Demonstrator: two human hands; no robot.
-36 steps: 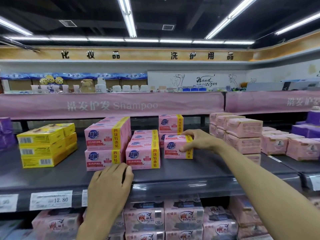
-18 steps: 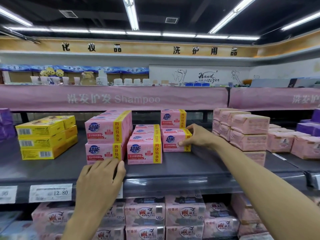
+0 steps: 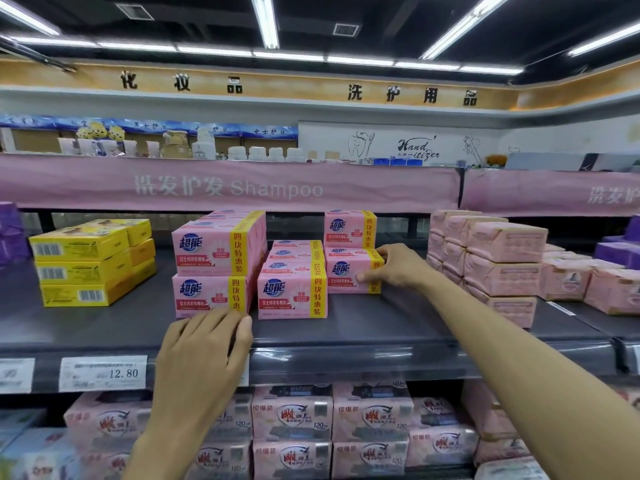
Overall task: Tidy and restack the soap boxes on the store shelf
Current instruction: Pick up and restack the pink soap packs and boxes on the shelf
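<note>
Pink soap boxes with yellow bands stand on the dark grey shelf (image 3: 346,337). A two-high stack (image 3: 211,265) is at the left, a single front box (image 3: 291,296) in the middle with more rows behind it. My right hand (image 3: 394,265) grips the right end of the pink box (image 3: 346,273) beside them, thumb on its front and fingers over its top; another box (image 3: 349,228) stands higher just behind. My left hand (image 3: 204,355) rests near the shelf's front edge, its straight fingertips touching the lower left box's bottom edge.
Yellow boxes (image 3: 86,265) are stacked at the far left, purple packs (image 3: 10,237) beyond them. Pale pink wrapped packs (image 3: 498,268) stand stacked to the right. A price tag reading 12.80 (image 3: 104,374) sits on the shelf edge. Pink soap packs (image 3: 294,424) fill the lower shelf.
My right hand has pushed its pink box back and left along the shelf, closer to the middle row. My left hand rose from the shelf edge toward the bottom of the left stack.
</note>
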